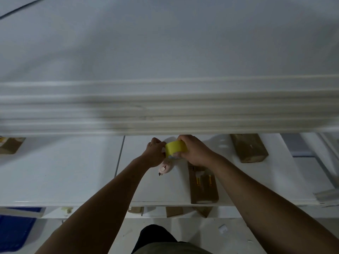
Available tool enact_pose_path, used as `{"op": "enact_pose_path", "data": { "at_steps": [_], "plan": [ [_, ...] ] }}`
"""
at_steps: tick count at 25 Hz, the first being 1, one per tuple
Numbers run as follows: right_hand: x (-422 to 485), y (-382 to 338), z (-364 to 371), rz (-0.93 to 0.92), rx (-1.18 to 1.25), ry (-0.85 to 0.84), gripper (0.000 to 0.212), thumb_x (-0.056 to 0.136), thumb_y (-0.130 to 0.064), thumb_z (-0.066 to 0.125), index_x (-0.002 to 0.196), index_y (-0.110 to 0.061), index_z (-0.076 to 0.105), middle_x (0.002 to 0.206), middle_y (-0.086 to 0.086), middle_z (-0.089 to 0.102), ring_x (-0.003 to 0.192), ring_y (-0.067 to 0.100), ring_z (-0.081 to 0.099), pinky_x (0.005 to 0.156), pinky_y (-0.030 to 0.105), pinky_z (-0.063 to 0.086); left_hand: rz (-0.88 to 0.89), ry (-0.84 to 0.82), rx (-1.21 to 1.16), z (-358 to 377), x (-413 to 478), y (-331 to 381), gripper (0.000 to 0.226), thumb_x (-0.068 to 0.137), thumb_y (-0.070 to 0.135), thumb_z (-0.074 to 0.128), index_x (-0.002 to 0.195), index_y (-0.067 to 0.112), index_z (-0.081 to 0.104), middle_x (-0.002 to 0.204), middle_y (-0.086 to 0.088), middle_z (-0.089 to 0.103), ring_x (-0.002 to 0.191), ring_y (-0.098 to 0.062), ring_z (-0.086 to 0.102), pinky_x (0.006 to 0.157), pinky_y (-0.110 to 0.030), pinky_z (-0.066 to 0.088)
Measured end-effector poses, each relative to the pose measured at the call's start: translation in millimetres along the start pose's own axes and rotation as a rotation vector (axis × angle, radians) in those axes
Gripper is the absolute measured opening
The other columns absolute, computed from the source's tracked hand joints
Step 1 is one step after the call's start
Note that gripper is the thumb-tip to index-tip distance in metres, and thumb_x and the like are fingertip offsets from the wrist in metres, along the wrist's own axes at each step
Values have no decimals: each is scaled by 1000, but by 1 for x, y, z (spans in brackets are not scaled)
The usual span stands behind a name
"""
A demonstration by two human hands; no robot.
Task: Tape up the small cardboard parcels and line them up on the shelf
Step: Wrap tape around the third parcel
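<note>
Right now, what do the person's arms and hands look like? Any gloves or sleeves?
No gloves and no sleeves in view. The left hand and right hand are bare, with no rings, watch or bracelet showing. The left forearm and right forearm are bare too, down to the picture's edge.

Dim, cool grey light falls fairly evenly, the upper shelf edge (169,107) is smeared into long horizontal streaks by motion blur, everything below it is only slightly soft with faint shadows, and the corners above it darken and bend with wide-angle distortion.
</note>
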State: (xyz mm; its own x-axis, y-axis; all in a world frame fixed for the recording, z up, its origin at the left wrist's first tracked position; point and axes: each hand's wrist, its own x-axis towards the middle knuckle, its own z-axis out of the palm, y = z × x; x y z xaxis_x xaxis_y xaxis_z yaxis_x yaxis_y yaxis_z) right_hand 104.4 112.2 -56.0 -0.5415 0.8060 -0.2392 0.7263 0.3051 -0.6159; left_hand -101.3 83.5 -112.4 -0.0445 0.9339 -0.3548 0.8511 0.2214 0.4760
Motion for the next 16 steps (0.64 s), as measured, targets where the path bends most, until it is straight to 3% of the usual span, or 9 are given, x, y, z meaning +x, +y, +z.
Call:
{"op": "enact_pose_path", "data": {
  "at_steps": [3,7,12,14,16],
  "plan": [
    [2,0,0,-22,6,2,61,86,-42,81,136,-18,55,137,8,56,123,26,53,88,32,36,21,24,-24,-3,0,-1,38,91,5,60,128,10,68,133,-19,51,125,-37,51,107,-44,46],
    [1,-2,-9,-31,-20,-20,65,85,-43,83,138,-19,54,140,7,57,126,26,55,93,34,41,39,56,69,-4,3,0,16,93,10,60,101,7,74,118,-17,65,119,-34,59,94,-44,54],
    [-16,-2,-28,12,-25,13,70,89,-47,79,148,-23,51,149,7,56,134,29,53,91,27,33,-57,142,81,4,-4,7,23,100,21,54,105,17,77,121,-8,61,117,-29,58,86,-42,55],
    [-24,0,-40,54,47,51,69,91,-49,76,150,-24,51,150,6,57,136,29,53,92,24,31,-105,213,-39,5,-5,10,22,101,15,50,99,15,72,116,-9,65,112,-31,62,88,-43,56],
    [-28,1,-54,103,147,100,66,91,-51,76,148,-26,55,149,4,59,137,27,53,95,22,29,-183,280,-398,-6,-3,19,23,102,8,50,87,17,65,104,-9,72,101,-31,69,85,-43,60]
  ]
}}
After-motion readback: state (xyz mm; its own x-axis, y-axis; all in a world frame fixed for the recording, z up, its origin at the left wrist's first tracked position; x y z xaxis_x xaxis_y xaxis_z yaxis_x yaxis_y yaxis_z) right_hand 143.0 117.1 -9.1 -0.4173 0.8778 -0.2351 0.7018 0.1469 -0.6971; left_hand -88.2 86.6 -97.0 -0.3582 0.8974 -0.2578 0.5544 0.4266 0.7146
